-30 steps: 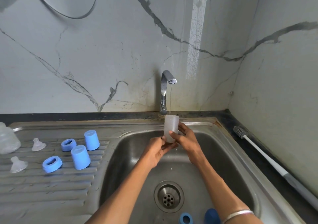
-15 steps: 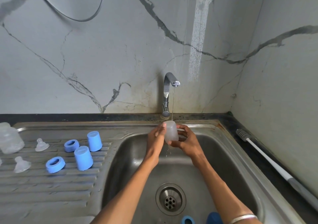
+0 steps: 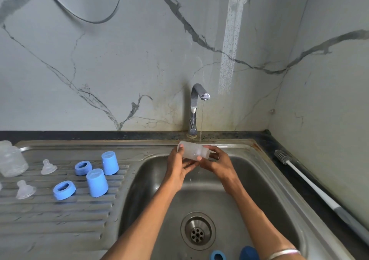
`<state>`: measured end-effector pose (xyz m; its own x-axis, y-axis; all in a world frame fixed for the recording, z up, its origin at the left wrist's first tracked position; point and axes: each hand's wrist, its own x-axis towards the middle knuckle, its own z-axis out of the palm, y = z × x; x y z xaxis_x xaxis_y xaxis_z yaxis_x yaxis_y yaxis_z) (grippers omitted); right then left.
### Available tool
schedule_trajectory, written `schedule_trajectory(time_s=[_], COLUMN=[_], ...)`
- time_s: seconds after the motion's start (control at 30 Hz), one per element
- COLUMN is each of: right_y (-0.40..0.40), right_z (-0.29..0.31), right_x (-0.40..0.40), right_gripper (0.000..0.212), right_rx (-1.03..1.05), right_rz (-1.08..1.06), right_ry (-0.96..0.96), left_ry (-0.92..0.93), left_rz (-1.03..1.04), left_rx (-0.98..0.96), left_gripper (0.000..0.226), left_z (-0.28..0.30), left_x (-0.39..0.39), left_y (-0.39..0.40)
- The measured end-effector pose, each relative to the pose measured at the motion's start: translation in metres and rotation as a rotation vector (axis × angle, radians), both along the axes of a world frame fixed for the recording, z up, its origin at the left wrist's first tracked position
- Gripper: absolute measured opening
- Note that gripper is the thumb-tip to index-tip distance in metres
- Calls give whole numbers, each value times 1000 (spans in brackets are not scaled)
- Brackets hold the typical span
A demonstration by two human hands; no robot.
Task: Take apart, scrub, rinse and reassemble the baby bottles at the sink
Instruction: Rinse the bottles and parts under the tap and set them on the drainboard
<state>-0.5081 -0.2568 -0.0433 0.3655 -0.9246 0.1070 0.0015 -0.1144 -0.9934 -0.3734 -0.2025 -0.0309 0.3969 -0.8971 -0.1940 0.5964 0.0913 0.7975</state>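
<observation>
- The sink (image 3: 269,180) takes up the right half of your view, with its ribbed draining board (image 3: 60,219) running off to the left; both your arms reach into the bowl from the near edge.
- The tap (image 3: 194,104) stands at the back of the bowl and is running; its thin stream falls just right of the bottle's middle, towards the neck end.
- A long bottle brush (image 3: 311,186) lies on the dark counter to your right, well apart from both hands.
- The bottle (image 3: 192,151) you are rinsing is over the back of the bowl, just below the tap. It lies on its side, its long axis running left to right, base to the left and neck to the right.
- Your left hand (image 3: 177,170) grips the base end, fingers curled up round it.
- Your right hand (image 3: 216,165) pinches the neck end between thumb and fingers. Both hands are on the bottle, so neither is nearer; the mouth faces your right palm.
- To my eye, the rinse is under way, and getting water inside calls for tipping the neck up under the stream.
- A second clear bottle (image 3: 12,160) stands at the far left of the board.
- Two blue caps (image 3: 103,174), two blue rings (image 3: 73,180) and two clear teats (image 3: 36,178) sit on the board, apart from each other.
- Two more blue pieces (image 3: 233,254) lie at the near edge of the bowl, partly cut off.
</observation>
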Motion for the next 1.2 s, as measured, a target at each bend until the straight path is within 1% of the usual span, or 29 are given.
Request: schedule_trajectory(time_s=[0.07, 0.1, 0.2, 0.33, 0.43, 0.53, 0.6, 0.67, 0.73, 0.77, 0.83, 0.93, 1.07, 1.2], right_y=[0, 0, -3, -5, -4, -5, -5, -5, -4, -2, 0, 3, 0, -3], right_z=[0, 1, 1, -4, -3, -5, -6, -5, -3, -2, 0, 3, 5, 2], right_x=[0, 0, 0, 2, 4, 6, 8, 10, 9, 8, 7, 4, 1, 0], right_gripper=[46, 47, 50, 50, 54, 59, 60, 57, 58, 63, 71, 63, 62, 62], right_rx=[-27, -33, -13, -12, -39, -72, -43, -40, -56, -61, -54, -82, -154, -133], right_rz=[-46, -69, -119, -114, -95, -60, -42, -48, -66, -73, -74, -52, -80, -44], right_ry=[-9, -17, -49, -30, 13, 81, 76, 78, 77, 81, 99, 120, 218, 248], left_ry=[63, 54, -44, -77, -122, -116, -147, -212, -333, -391, -441, -388, -370, -367], left_rz=[-56, -84, -111, -96, -122, -175, -214, -229, -189, -150, -81, -16, 41, 73], left_rx=[55, 80, 100, 63, 125, 185, 209, 217, 205, 172, 86, 30, 28, 17], left_gripper=[20, 22, 20, 20, 18, 28, 37, 37, 29, 25, 27, 26, 33, 25], left_z=[-1, -3, -9, -12, -15, -16, -16, -15, -16, -16, -14, -10, -11, -9], left_x=[0, 0, 0, -1, 0, -2, -5, -8, -8, -7, -5, -5, -2, 3], left_y=[2, 2, 0, -3, -2, 1, 1, 1, -1, -2, -3, -4, -8, -8])
